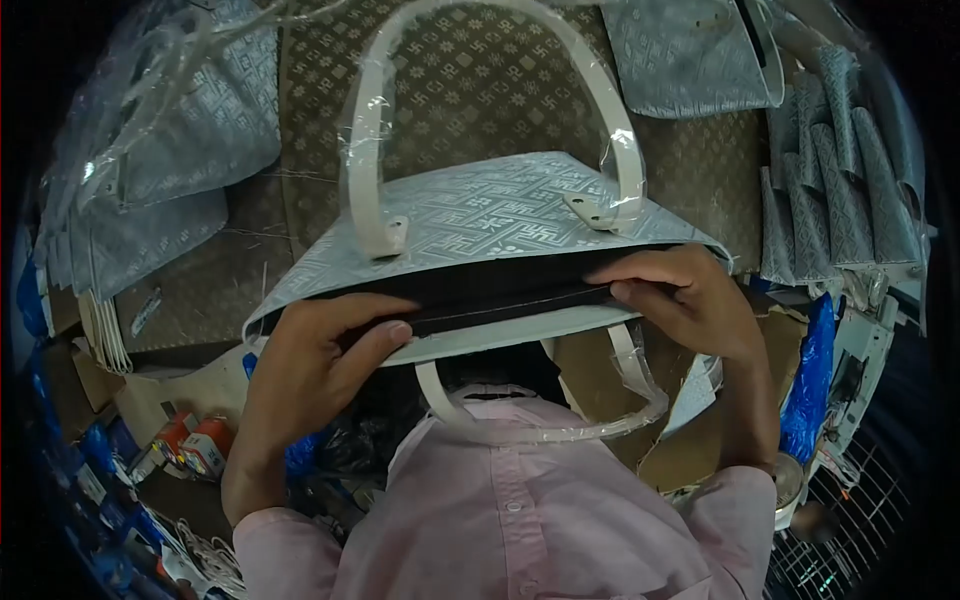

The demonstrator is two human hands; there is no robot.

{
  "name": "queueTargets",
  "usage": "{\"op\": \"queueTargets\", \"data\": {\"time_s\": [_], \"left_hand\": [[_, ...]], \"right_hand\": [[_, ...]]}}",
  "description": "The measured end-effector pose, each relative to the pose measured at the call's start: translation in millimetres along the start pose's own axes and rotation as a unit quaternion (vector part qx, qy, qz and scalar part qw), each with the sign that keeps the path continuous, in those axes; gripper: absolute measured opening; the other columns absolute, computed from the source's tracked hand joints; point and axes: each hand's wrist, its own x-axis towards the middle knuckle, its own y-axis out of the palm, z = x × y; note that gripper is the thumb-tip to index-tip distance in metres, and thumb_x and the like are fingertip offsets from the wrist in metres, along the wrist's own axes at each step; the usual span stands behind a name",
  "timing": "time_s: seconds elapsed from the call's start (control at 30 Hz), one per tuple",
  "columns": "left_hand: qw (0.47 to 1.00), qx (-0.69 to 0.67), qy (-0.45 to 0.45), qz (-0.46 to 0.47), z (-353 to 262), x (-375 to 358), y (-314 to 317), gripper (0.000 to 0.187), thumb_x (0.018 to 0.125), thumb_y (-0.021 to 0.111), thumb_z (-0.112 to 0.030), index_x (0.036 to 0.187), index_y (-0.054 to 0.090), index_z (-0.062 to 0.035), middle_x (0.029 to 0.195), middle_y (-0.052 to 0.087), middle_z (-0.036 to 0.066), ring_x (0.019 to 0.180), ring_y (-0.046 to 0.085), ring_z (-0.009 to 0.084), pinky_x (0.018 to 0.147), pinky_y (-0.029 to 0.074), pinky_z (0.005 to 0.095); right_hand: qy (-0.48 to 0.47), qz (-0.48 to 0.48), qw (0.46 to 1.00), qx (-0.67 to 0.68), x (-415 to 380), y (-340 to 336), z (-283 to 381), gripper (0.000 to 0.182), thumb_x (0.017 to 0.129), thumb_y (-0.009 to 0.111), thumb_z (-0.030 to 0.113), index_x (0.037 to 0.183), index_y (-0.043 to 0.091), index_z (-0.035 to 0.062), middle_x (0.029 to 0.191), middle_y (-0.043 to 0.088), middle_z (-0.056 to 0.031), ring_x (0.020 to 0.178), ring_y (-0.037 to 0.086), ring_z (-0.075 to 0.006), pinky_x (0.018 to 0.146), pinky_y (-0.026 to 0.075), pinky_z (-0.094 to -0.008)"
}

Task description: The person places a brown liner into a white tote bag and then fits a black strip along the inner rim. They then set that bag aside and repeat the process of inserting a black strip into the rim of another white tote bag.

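A light grey-blue patterned handbag lies on the brown table with its mouth toward me, showing a black lining. One white plastic-wrapped handle arches away over the table; the other white handle hangs toward my pink shirt. My left hand pinches the near edge of the mouth at its left part, fingers inside and thumb outside. Toward the right end, my right hand grips the same edge, fingers reaching into the opening. A dark seam strip runs between the two hands.
Stacked patterned bag pieces lie at the left, and another bag lies at the back right. Rolled patterned pieces stand at the right. Below the table edge are cardboard, orange-white boxes and blue plastic.
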Motion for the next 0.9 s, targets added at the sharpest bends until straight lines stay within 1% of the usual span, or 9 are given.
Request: {"op": "queueTargets", "data": {"time_s": [0.2, 0.33, 0.43, 0.47, 0.6, 0.7, 0.77, 0.8, 0.9], "left_hand": [[0.998, -0.015, -0.056, -0.037, 9.6, -13.1, 21.6, 0.025, 0.086, 0.06, -0.02, 0.098, 0.065, -0.0001, 0.079, 0.065, 0.015, 0.068, 0.062, 0.0181, 0.062, 0.047, 0.0284], [0.993, -0.007, -0.121, 0.011, 4.0, -12.4, 14.6, 0.024, 0.087, 0.058, -0.02, 0.099, 0.065, -0.0004, 0.08, 0.065, 0.016, 0.068, 0.063, 0.0196, 0.062, 0.047, 0.029], [0.995, -0.005, -0.089, 0.032, 7.7, -9.1, 13.4, 0.022, 0.087, 0.057, -0.018, 0.101, 0.064, -0.0023, 0.087, 0.066, 0.016, 0.074, 0.065, 0.0239, 0.065, 0.049, 0.0309], [0.995, 0.001, -0.097, 0.027, 7.7, -8.9, 12.3, 0.022, 0.087, 0.057, -0.018, 0.101, 0.064, -0.0023, 0.087, 0.066, 0.016, 0.074, 0.065, 0.0239, 0.065, 0.049, 0.0309], [0.996, 0.008, -0.071, 0.053, 9.0, -6.6, 9.1, 0.021, 0.085, 0.059, -0.017, 0.1, 0.065, -0.0039, 0.089, 0.066, 0.015, 0.078, 0.064, 0.0248, 0.067, 0.049, 0.031], [0.995, 0.022, -0.07, 0.068, 8.8, -7.9, 6.0, 0.021, 0.085, 0.059, -0.017, 0.1, 0.065, -0.0045, 0.089, 0.066, 0.014, 0.078, 0.065, 0.0245, 0.068, 0.049, 0.0307], [0.995, 0.011, -0.054, 0.084, 8.1, -4.9, 8.3, 0.021, 0.084, 0.06, -0.018, 0.101, 0.065, -0.0048, 0.089, 0.066, 0.015, 0.078, 0.065, 0.0242, 0.068, 0.049, 0.0304], [0.994, 0.013, -0.075, 0.083, 8.4, -5.5, 7.6, 0.022, 0.084, 0.061, -0.018, 0.101, 0.065, -0.0051, 0.089, 0.066, 0.015, 0.078, 0.065, 0.0236, 0.068, 0.049, 0.0301], [0.991, 0.014, -0.107, 0.079, 7.8, -3.1, 8.9, 0.024, 0.081, 0.065, -0.019, 0.101, 0.066, -0.005, 0.09, 0.067, 0.016, 0.079, 0.066, 0.0217, 0.068, 0.049, 0.0293]], "right_hand": [[0.107, 0.005, 0.994, 0.01, -9.4, 11.6, -0.9, 0.018, 0.083, 0.058, 0.007, 0.099, 0.065, 0.0041, 0.084, 0.066, -0.0115, 0.073, 0.063, -0.0216, 0.068, 0.048, -0.0286], [0.101, 0.026, 0.995, 0.012, -11.9, 9.9, -3.2, 0.019, 0.083, 0.057, 0.005, 0.1, 0.065, 0.0037, 0.078, 0.066, -0.0105, 0.067, 0.062, -0.0153, 0.063, 0.048, -0.0265], [0.157, 0.023, 0.985, 0.073, -9.2, 8.8, -2.1, 0.02, 0.083, 0.056, 0.003, 0.1, 0.065, 0.0029, 0.073, 0.064, -0.0095, 0.062, 0.057, -0.01, 0.058, 0.045, -0.0246], [0.118, 0.018, 0.991, 0.061, -9.6, 9.5, -6.4, 0.02, 0.083, 0.055, 0.001, 0.1, 0.065, 0.0023, 0.071, 0.062, -0.0086, 0.06, 0.054, -0.008, 0.055, 0.044, -0.0235], [0.123, 0.031, 0.991, 0.042, -9.2, 9.1, -4.8, 0.02, 0.083, 0.054, 0.001, 0.1, 0.066, 0.0027, 0.07, 0.062, -0.0079, 0.06, 0.053, -0.0074, 0.055, 0.043, -0.0231], [0.161, 0.031, 0.986, 0.018, -8.5, 8.6, -5.1, 0.02, 0.083, 0.054, 0.002, 0.098, 0.066, 0.0031, 0.072, 0.064, -0.009, 0.061, 0.057, -0.0103, 0.057, 0.045, -0.0247], [0.093, 0.053, 0.994, -0.008, -7.9, 5.9, -7.2, 0.02, 0.081, 0.056, 0.005, 0.098, 0.066, 0.0037, 0.078, 0.067, -0.0104, 0.067, 0.062, -0.0165, 0.062, 0.048, -0.0277], [0.108, 0.058, 0.992, 0.019, -7.2, 5.1, -7.4, 0.021, 0.079, 0.057, 0.008, 0.098, 0.067, 0.0045, 0.085, 0.068, -0.0114, 0.077, 0.066, -0.0238, 0.068, 0.05, -0.0309], [0.138, 0.068, 0.988, 0.009, -7.2, 0.2, -0.2, 0.021, 0.08, 0.057, 0.009, 0.099, 0.067, 0.005, 0.087, 0.068, -0.0119, 0.079, 0.066, -0.0227, 0.071, 0.05, -0.0305]]}}
